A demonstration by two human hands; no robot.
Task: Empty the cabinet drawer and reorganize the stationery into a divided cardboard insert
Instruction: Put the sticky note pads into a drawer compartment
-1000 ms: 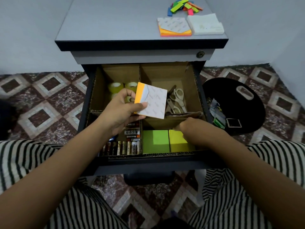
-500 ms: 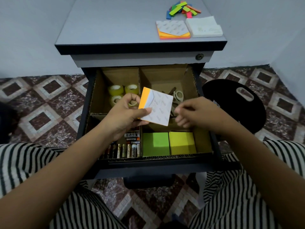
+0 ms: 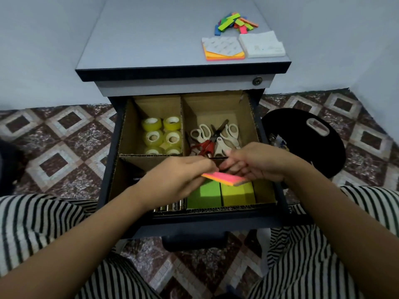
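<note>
Sorting is under way. At centre frame the left hand (image 3: pixel 179 180) and right hand (image 3: pixel 259 162) both pinch a flat pink-and-orange sticky-note pad (image 3: pixel 224 178). It is tilted just above the green note block (image 3: pixel 207 193) and yellow note block (image 3: pixel 235 194) in the lower-right compartment of the brown divided cardboard insert (image 3: pixel 126 128). The next move is probably to lower it flat, likely into the gap beside the yellow block.

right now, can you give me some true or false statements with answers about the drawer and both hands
1. The tape rolls sit in the insert's back-left compartment. True.
2. The scissors share that compartment. False: they lie in the back-right one.
3. The left hand and the right hand both hold the pink-edged note pad. True.
4. The cabinet top is bare. False: stacked pads and coloured strips lie on it.
</note>
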